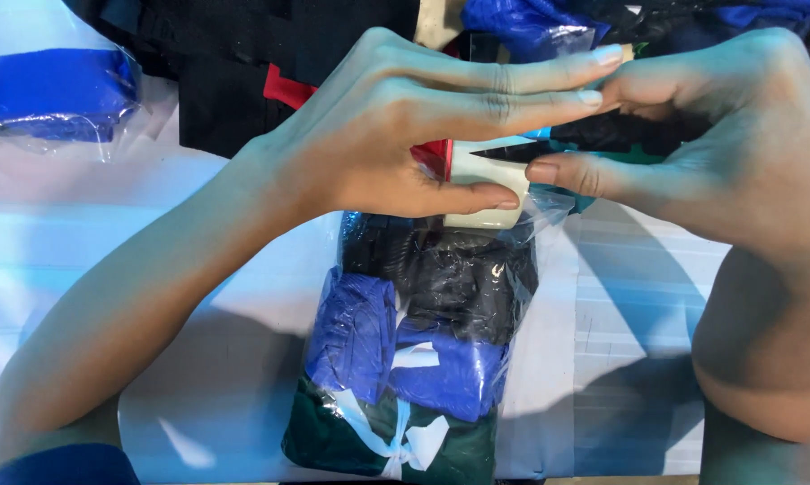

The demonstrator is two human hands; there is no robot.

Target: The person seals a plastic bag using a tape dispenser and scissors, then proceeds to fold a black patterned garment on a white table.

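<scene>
Head view: a clear plastic bag (423, 341) lies on the white table (620, 359), packed with folded black, blue and dark green cloth. Left hand (396, 135) and right hand (692, 144) both pinch its open top end closed. Another bagged blue cloth (55, 94) lies far left.

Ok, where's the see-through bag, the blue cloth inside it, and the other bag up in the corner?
clear bag (513, 269): head view, right side wall.
blue cloth (356, 328): head view, its left fold.
corner bag (55, 90): head view, blue part inside.
</scene>
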